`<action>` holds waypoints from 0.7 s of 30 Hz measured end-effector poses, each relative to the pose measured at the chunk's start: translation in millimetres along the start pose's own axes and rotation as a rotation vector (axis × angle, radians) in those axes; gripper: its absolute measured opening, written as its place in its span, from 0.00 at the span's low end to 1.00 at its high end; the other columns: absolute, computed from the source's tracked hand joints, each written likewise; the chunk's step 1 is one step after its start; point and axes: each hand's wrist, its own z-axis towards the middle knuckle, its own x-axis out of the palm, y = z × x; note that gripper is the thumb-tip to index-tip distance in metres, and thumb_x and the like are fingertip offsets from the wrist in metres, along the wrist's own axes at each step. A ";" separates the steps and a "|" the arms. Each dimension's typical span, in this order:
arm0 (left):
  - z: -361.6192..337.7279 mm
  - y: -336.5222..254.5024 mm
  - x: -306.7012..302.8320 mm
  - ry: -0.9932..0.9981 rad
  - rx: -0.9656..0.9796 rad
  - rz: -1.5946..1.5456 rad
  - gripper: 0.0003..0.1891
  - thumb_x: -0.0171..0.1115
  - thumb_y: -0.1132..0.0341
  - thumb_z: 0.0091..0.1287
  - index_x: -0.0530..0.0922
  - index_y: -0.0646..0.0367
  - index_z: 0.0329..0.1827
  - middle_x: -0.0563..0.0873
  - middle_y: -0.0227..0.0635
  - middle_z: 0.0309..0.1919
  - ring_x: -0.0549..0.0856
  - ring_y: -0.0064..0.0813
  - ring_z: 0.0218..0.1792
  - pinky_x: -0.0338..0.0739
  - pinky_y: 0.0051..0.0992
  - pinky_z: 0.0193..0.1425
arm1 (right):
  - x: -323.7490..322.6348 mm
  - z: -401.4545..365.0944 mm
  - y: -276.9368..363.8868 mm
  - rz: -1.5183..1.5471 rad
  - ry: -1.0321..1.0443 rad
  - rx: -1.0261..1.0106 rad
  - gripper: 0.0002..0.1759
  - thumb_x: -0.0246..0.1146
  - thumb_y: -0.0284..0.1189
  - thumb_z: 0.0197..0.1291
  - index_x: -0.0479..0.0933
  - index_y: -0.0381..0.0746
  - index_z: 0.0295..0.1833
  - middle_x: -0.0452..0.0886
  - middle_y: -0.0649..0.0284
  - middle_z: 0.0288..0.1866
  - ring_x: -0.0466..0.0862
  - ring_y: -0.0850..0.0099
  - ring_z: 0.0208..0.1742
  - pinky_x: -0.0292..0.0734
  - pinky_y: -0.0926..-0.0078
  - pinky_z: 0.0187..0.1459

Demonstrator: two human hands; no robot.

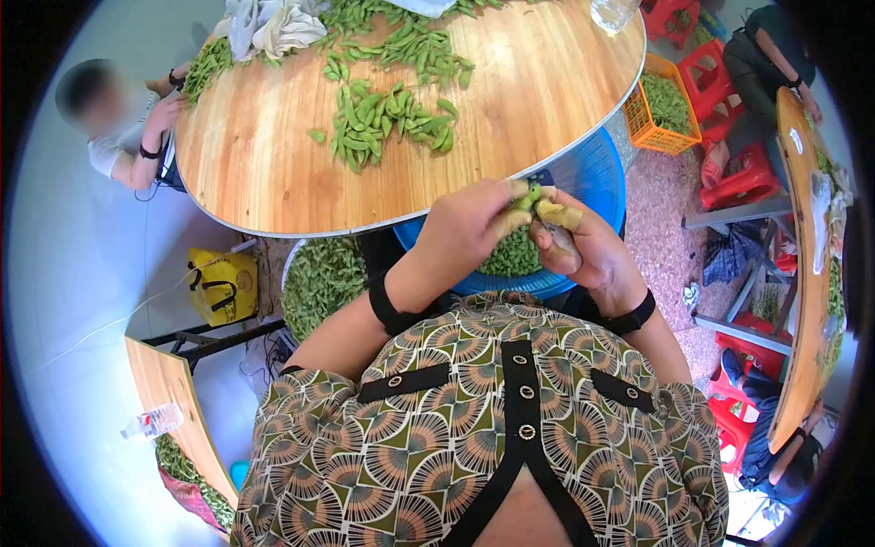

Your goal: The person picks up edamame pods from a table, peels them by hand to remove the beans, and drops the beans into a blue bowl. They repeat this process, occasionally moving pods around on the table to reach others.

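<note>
A green soybean pod [527, 198] is pinched between my two hands, over the near edge of the round wooden table. My left hand [463, 221] closes its thumb and fingertips on the pod from the left. My right hand [588, 244] meets it from the right, its fingers bent and wearing yellowish coverings on the tips. Right below them, a blue basket [609, 173] holds shelled green beans [512, 257]. A loose pile of pods [383, 123] lies on the table in front of my hands.
More pods and white cloths [290, 32] lie on the wooden table [246, 164]. A person [137, 150] sits at its left. A tub of green pods or hulls [321, 281] stands below left, near a yellow bag [223, 287]. Rightward are an orange crate [661, 139], red stools [743, 178] and other people.
</note>
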 end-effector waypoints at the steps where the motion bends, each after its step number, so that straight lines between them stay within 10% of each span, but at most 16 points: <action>1: 2.0 1.6 -0.9 -0.083 0.375 0.482 0.10 0.66 0.71 0.62 0.80 0.62 0.45 0.79 0.38 0.27 0.81 0.36 0.26 0.75 0.30 0.28 | 2.7 0.5 4.5 -0.077 -0.044 -0.007 0.13 0.52 0.32 0.73 0.68 0.40 0.58 0.77 0.64 0.27 0.68 0.78 0.12 0.58 0.84 0.12; 10: -8.3 -8.0 -0.2 -0.160 0.355 0.528 0.12 0.68 0.76 0.56 0.80 0.64 0.44 0.79 0.44 0.30 0.81 0.46 0.31 0.78 0.35 0.33 | 33.8 -5.0 -3.6 -0.283 -0.144 -0.082 0.14 0.49 0.33 0.74 0.68 0.40 0.59 0.77 0.65 0.28 0.72 0.77 0.15 0.61 0.83 0.15; 13: -8.6 -5.6 3.6 -0.213 0.331 0.499 0.09 0.65 0.75 0.62 0.79 0.65 0.45 0.79 0.41 0.27 0.81 0.38 0.28 0.76 0.30 0.31 | 40.0 -4.8 -4.3 -0.331 -0.187 -0.089 0.13 0.49 0.32 0.74 0.69 0.40 0.59 0.77 0.65 0.28 0.70 0.77 0.15 0.60 0.83 0.15; 18: -9.8 6.3 -0.2 -0.122 -0.332 -0.400 0.08 0.55 0.70 0.72 0.80 0.65 0.42 0.79 0.36 0.23 0.77 0.21 0.25 0.72 0.25 0.29 | 33.2 -2.4 -12.5 -0.325 -0.134 -0.130 0.11 0.49 0.30 0.74 0.70 0.41 0.57 0.76 0.66 0.26 0.66 0.80 0.14 0.55 0.84 0.15; 21: -12.3 12.3 5.5 -0.128 -0.127 -0.011 0.07 0.55 0.71 0.72 0.79 0.66 0.43 0.80 0.37 0.24 0.77 0.24 0.25 0.72 0.26 0.31 | 14.2 -1.9 -10.2 -0.544 -0.205 -0.101 0.10 0.56 0.27 0.69 0.72 0.39 0.54 0.78 0.63 0.28 0.71 0.78 0.18 0.62 0.80 0.19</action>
